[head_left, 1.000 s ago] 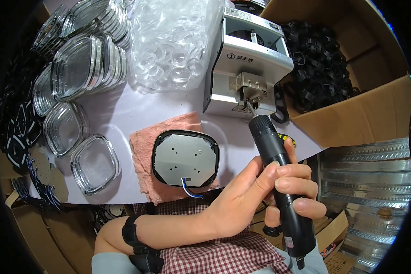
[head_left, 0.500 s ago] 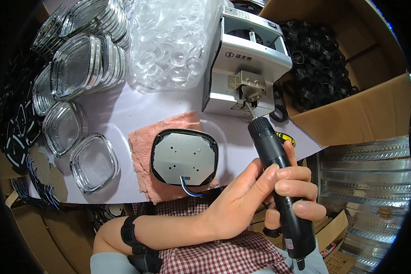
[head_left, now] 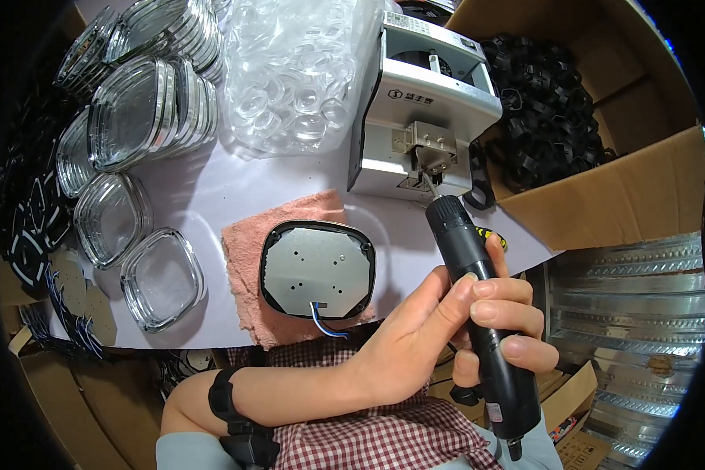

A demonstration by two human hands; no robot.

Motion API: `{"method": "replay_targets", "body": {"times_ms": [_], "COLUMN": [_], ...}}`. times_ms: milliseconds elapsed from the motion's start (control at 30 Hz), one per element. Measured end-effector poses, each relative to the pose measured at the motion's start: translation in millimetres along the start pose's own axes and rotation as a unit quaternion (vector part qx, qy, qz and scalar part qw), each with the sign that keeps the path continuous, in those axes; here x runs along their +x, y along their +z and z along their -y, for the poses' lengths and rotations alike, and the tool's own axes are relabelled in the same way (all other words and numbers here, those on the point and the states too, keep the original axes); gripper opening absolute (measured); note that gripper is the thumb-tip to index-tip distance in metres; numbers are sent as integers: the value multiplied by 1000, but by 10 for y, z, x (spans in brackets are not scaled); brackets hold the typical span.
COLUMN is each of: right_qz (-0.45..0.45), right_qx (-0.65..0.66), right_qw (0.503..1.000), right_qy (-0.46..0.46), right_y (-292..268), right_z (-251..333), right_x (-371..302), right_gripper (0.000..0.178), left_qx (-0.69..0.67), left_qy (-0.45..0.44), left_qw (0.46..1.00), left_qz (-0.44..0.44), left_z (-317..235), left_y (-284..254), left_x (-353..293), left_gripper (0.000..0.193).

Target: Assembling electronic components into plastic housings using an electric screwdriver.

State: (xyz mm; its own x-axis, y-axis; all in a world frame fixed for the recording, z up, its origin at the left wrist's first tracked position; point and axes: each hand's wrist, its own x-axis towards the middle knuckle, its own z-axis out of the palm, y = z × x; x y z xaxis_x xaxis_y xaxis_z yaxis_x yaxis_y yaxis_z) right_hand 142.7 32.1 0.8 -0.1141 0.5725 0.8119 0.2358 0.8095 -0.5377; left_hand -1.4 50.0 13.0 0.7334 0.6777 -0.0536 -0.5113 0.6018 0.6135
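The work looks partway along: on the pink cloth (head_left: 243, 301), the round-cornered unit (head_left: 318, 266) already has its metal plate seated in the black frame, with blue and white wires (head_left: 326, 326) led out. Whether its corners are fastened is too small to tell. No tool is on it; any driving there seems left to do.

The black driver (head_left: 489, 352) is in the person's left hand (head_left: 407, 348) — thumb and fingers wrapped closely around the barrel — just past the edge of the tabletop (head_left: 204, 184). The right hand cannot be made out clearly, so its grip cannot be told. The driver's long axis slants from lower right to upper left — bit (head_left: 430, 187) pointing away from the person, at the outlet of the silver machine (head_left: 439, 110).
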Motion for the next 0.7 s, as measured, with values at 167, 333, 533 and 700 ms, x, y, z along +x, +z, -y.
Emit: {"method": "replay_targets", "body": {"times_ms": [167, 333, 533, 700], "right_qz": [7, 14, 20, 47], "right_qx": [5, 8, 10, 15], "right_qw": [1000, 1000, 999, 998], "right_qy": [12, 22, 27, 34], "right_y": [-21, -35, -58, -94], "right_z": [35, 73, 98, 93], "right_x": [-4, -21, -36, -5], "right_gripper": [38, 40, 40, 40], "left_qx": [-11, -22, 17, 27], "left_qy": [-9, -6, -15, -7], "left_qw": [1000, 1000, 1000, 1000], "left_qz": [-4, 1, -1, -4], "left_z": [13, 24, 7, -25], "left_y": [3, -1, 6, -4], "left_x": [-17, -33, -46, -32], "left_gripper": [49, 48, 48, 48]}}
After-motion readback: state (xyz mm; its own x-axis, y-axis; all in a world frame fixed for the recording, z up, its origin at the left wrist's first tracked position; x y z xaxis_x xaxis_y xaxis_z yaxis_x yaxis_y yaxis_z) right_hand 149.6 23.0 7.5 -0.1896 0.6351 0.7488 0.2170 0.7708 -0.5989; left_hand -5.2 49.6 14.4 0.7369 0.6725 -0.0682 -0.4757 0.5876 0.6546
